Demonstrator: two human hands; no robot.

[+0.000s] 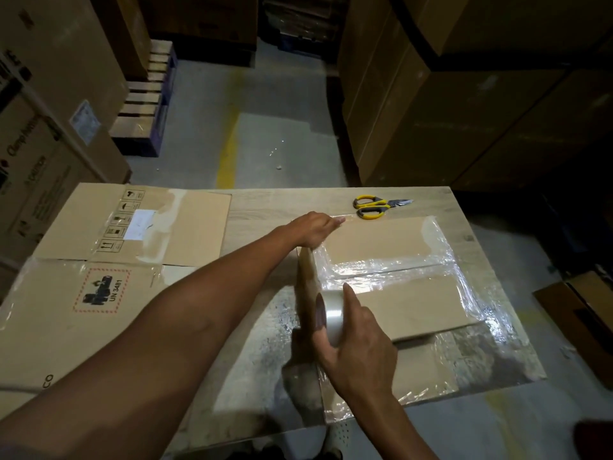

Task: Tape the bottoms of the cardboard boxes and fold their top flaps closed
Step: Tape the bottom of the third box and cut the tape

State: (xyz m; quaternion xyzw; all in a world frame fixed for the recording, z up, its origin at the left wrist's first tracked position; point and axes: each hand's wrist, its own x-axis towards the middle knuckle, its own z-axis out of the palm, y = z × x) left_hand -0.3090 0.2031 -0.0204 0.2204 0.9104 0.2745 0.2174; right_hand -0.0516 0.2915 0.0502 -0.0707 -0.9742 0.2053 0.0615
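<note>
box [398, 303]: it is set near the right of the table [265, 207], bottom flaps up; the centre seam and the edges are already covered with wrinkled clear tape; the flaps could be left gaping if further film is laid down slack.
tape strip [306, 270]: it is stretched along the box's left edge between the two hands; it could be twisted, folded onto itself or stuck off the edge if the tension is lost.
tape roll [331, 313]: it is stood on edge at the box's near-left corner; a skewed pull could carry the strip off the cardboard and onto the table.
right hand [361, 353]: it is wrapped round the roll, forefinger laid over the top; a slip here would let the roll drop.
left hand [313, 229]: it is laid with fingers stretched on the far-left corner, well apart from the right, pinning the strip's far end; if it is lifted too soon, the end could be peeled up.
scissors [373, 207]: they are left beyond the box; a reach for them would free one end of the strip.
flattened cartons [185, 224]: they are spread to the left of the box; a loose strip could be caught on them.
</note>
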